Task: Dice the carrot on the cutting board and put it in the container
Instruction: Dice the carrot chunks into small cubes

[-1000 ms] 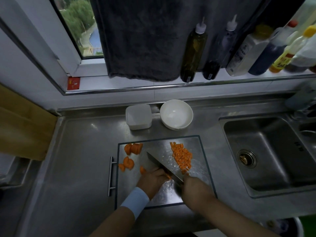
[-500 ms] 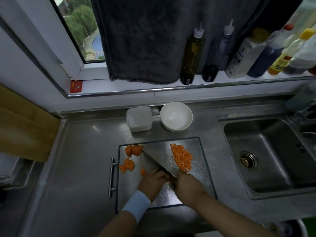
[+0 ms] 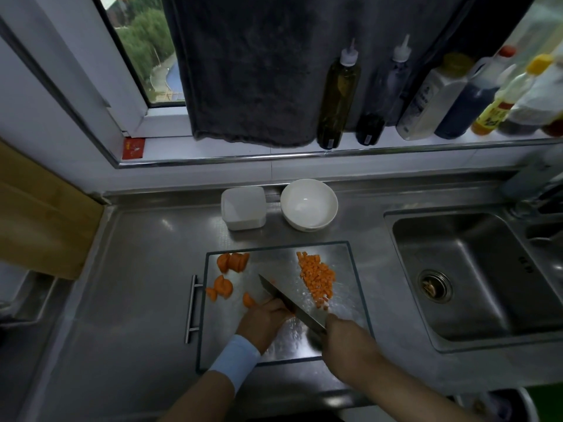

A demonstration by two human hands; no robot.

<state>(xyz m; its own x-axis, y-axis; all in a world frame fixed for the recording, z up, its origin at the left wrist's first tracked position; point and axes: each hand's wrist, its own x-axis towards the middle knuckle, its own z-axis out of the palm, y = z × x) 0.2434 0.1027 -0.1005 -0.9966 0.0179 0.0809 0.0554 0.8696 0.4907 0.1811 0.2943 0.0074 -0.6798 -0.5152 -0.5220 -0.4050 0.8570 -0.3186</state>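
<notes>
Presently, right hand (image 3: 350, 339): clamped on the knife (image 3: 289, 303) handle, blade angled across the cutting board (image 3: 344, 260).
Left hand (image 3: 265, 318): fingers curled, pinning a mostly hidden carrot piece (image 3: 291, 314) against the blade.
Diced carrot (image 3: 316, 275): heaped right of the blade, clear of cutting.
Uncut chunks (image 3: 233, 261): queued at board's left.
Container (image 3: 242, 208): on the counter (image 3: 146, 284) behind the board, within reach for loading.

A pale blue cloth wristband (image 3: 236, 362) wraps the wrist just behind the left hand (image 3: 262, 322), while the right hand (image 3: 350, 342) has a bare wrist.
</notes>
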